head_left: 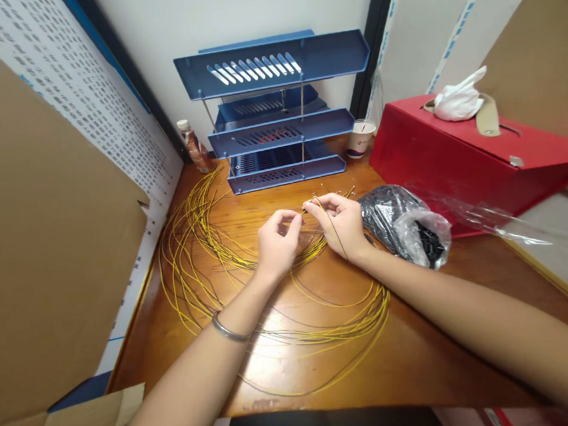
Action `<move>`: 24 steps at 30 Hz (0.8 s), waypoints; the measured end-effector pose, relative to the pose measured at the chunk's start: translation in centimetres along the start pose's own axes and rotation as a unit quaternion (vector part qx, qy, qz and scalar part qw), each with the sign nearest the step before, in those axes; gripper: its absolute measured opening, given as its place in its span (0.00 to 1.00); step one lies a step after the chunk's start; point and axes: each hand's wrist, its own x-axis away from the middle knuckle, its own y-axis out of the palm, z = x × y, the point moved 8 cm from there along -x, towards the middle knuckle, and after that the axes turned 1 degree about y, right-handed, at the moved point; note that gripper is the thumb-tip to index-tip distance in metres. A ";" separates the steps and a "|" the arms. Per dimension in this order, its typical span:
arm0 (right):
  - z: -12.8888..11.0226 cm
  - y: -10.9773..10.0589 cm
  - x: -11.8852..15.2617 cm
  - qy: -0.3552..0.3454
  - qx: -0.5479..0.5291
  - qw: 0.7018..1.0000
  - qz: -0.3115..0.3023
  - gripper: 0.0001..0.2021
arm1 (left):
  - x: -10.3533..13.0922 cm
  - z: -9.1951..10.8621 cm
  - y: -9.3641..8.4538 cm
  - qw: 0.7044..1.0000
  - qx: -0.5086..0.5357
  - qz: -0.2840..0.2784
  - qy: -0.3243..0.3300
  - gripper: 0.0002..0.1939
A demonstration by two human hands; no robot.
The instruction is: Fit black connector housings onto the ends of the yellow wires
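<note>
Loops of thin yellow and dark wire [343,333] lie coiled over the wooden table [428,353]. Above the coil, near the table's middle, my left hand [279,240] has its thumb and index finger pinched together on a wire. Close on its right, my right hand [338,221] pinches a wire near a small dark piece at the fingertips, and one strand loops down over the back of this hand. The fingertips of both hands nearly meet. Several wire ends stick out just behind my right hand.
A blue three-tier tray rack [276,130] stands at the back, between a bottle [194,146] and a paper cup [360,140]. A plastic bag of black parts [400,222] lies beside my right hand, before a red box [439,158]. Cardboard [39,230] rises at the left.
</note>
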 end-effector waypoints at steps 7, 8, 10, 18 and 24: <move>0.4 0.0 0.1 0.017 -0.009 1.000 -0.017 0.09 | 0.0 -0.2 0.1 1.000 0.008 -0.003 -0.007 0.10; 0.6 0.1 0.2 0.021 -0.005 1.000 -0.021 0.10 | 0.0 -0.2 0.1 1.000 0.010 -0.003 -0.008 0.10; 1.0 0.2 0.3 0.031 0.003 0.999 -0.031 0.10 | 0.0 -0.1 0.1 1.000 0.006 -0.007 -0.007 0.10; 0.1 0.3 0.8 0.049 0.032 0.997 -0.053 0.10 | 0.4 1.1 -0.1 0.998 -0.056 -0.033 0.024 0.09; -0.7 0.4 1.0 0.093 0.012 0.994 -0.053 0.09 | 0.3 1.0 -0.7 0.998 -0.047 -0.030 0.019 0.09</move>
